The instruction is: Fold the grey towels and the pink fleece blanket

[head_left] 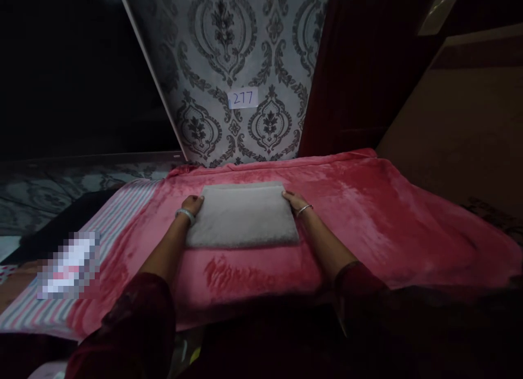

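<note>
A grey, fuzzy folded cloth [245, 215] lies flat as a neat rectangle on a pink plush blanket [347, 215]. My left hand [194, 205] pinches its far left corner, the thumb on top. At the far right corner my right hand [293, 200] grips in the same way. Both sets of fingers are partly hidden under or behind the cloth's edges. A wide band circles my left wrist, and a thin bangle my right.
A striped cloth [122, 210] with a blurred-out item [69, 267] on it lies to the left. Behind stands a patterned wall [245, 52] with a paper label [243, 98] reading 277. A large dark screen [81, 68] is at the left, a dark red panel [343, 68] at the right.
</note>
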Tool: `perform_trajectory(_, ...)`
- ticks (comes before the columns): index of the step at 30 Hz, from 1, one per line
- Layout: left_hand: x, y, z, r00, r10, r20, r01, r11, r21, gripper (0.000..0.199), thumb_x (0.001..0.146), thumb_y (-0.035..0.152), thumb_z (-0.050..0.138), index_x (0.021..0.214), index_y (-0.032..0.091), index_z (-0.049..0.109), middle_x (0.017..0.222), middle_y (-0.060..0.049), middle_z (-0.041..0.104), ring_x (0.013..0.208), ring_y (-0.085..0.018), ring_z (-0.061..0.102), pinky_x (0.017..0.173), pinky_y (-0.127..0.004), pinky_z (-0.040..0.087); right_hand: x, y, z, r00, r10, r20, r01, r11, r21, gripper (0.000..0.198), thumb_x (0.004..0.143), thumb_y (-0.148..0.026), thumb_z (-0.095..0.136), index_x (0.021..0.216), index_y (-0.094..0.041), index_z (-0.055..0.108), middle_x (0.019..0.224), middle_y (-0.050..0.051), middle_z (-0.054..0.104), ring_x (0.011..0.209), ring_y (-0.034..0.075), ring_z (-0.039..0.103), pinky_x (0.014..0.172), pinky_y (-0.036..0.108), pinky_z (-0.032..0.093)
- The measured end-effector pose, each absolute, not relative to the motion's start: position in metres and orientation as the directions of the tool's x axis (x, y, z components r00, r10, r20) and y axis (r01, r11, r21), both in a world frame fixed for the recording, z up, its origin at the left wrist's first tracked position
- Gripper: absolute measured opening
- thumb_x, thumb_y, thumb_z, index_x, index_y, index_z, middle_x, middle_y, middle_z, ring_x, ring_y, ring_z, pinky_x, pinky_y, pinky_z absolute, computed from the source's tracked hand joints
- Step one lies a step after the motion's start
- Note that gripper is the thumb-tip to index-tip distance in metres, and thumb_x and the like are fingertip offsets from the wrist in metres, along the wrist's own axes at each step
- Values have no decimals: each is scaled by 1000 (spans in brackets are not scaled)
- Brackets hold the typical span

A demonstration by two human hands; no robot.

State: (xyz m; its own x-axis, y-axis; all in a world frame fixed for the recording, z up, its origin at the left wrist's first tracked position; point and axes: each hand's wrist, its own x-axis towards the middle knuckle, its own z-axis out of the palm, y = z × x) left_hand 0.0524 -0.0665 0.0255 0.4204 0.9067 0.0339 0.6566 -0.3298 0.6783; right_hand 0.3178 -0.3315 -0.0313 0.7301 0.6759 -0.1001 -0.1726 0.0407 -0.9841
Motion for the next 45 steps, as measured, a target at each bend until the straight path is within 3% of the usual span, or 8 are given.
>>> perform_trajectory(3,46,-72,17,414,910,-2,661,-299,688,40,76,38,71,107,13,69,117,-21,71,123,-38,61,103,-46,48,303,-353,-41,704,701,-116,-194,34,-980,46,68,-47,76,103,-19,67,92,6,75,90,23,70,82,36,57)
perform_trajectory(9,7,-93,10,510,850,-131,484,-158,861,75,79,42,72,144,12,48,124,-17,69,105,-29,69,88,-40,57,261,-389,-51,675,737,-29,-184,130,-974,66,62,-49,82,118,-21,62,115,9,72,103,27,68,87,38,56)
perform_trajectory(21,-15,-126,15,535,841,-79,456,-209,865,73,80,33,69,146,12,47,118,-15,70,100,-29,69,91,-43,56,259,-406,-43,666,741,83,5,106,-994,86,60,-40,80,138,-18,52,130,10,65,114,28,62,95,40,52)
perform_trajectory(25,-26,-132,13,500,866,-11,615,-346,708,75,83,34,64,150,9,41,131,-21,64,115,-36,65,99,-49,52,259,-422,-49,718,696,-3,92,-100,-991,87,72,-37,68,150,-15,40,128,14,65,109,30,64,94,47,53)
perform_trajectory(27,-21,-145,21,489,859,154,694,-490,527,76,85,31,58,154,8,35,141,-24,55,126,-39,57,106,-54,46,259,-423,-40,785,606,130,330,-231,-915,83,77,-30,62,154,-15,36,133,16,62,118,32,60,103,51,47)
perform_trajectory(30,11,-187,28,677,658,331,556,-751,356,64,90,26,46,152,11,39,151,-20,49,140,-34,46,116,-51,37,248,-409,-17,693,595,407,664,-306,-682,75,84,-21,49,157,-15,33,152,15,48,141,31,41,118,53,31)
perform_trajectory(35,85,-268,5,944,294,147,256,-938,233,66,92,28,43,155,9,35,164,-19,28,153,-32,22,124,-53,20,211,-365,-12,512,770,381,822,-310,-477,69,86,-12,37,154,-10,39,161,13,36,151,24,26,123,46,24)
perform_trajectory(45,82,-260,-24,959,270,83,258,-957,133,72,94,49,50,158,20,33,167,-17,20,155,-34,16,123,-60,14,193,-366,-40,508,827,242,845,-423,-329,66,90,-18,36,155,-6,37,164,14,30,153,24,21,124,45,16)
